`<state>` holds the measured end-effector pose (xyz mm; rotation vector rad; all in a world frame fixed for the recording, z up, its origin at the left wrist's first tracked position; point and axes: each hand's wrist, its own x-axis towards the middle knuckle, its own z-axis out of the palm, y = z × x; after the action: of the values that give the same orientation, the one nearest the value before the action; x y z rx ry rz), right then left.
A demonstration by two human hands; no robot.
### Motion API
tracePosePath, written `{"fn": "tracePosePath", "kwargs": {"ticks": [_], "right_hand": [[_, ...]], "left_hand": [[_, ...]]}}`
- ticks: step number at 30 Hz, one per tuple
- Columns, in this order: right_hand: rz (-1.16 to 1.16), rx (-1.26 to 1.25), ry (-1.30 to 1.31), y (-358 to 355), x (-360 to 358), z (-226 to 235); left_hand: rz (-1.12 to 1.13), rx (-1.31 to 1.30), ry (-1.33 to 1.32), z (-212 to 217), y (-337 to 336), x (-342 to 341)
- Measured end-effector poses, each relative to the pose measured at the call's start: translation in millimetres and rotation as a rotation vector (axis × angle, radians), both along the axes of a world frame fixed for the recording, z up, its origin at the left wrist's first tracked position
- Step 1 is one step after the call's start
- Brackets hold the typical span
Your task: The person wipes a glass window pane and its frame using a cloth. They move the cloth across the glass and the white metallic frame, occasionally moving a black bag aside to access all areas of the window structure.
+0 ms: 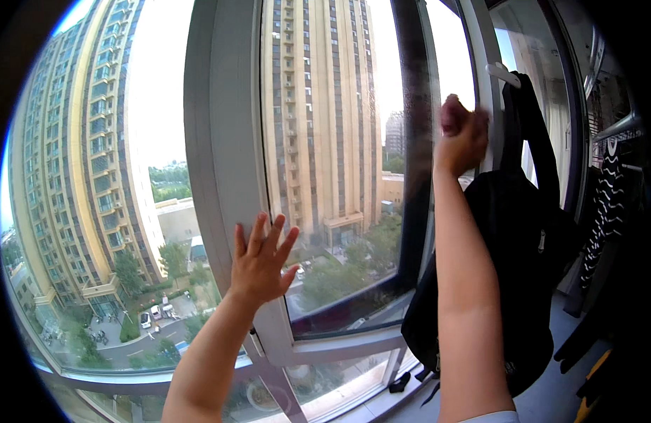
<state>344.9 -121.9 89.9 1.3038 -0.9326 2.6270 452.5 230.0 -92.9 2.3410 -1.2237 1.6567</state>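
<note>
- At a high window, the left hand (258,264) lies flat on the grey frame post (223,141), fingers spread and released, holding nothing.
- Up on the right, the right hand (465,137) is clenched around a small dark-pink cloth (452,113), which it presses to the pane (325,141) close to the dark side frame (413,141).
- Just right of that hand, a white handle (504,72) sticks out from the frame, and a black bag (523,233) hangs by its straps from it, touching the right forearm.
- At the far right, a black top with white zigzag stripes (607,190) hangs from a rail.
- Beyond the glass, tall tan tower blocks (318,106) rise above trees and parked cars (153,314).
</note>
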Motion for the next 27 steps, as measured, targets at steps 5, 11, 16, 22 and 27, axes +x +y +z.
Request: {"fn": "tracePosePath", "kwargs": {"ticks": [5,11,16,22,27], "right_hand": [[0.125,-0.199,0.173,48,18,-67],[0.485,-0.920,0.686,148,54,-154],[0.361,-0.460,0.598,76,15,-123],[0.444,-0.395,0.215,63,16,-129],[0.467,-0.648,0.803,116,11,-236]], "left_hand": [[-0.031,-0.028,-0.039,1,-7,0],[0.006,0.003,0.070,2,-2,-1],[-0.049,-0.033,0.042,4,-3,-10],[-0.033,-0.016,-0.042,0,-5,1],[-0.086,-0.048,-0.002,3,-4,-4]]}}
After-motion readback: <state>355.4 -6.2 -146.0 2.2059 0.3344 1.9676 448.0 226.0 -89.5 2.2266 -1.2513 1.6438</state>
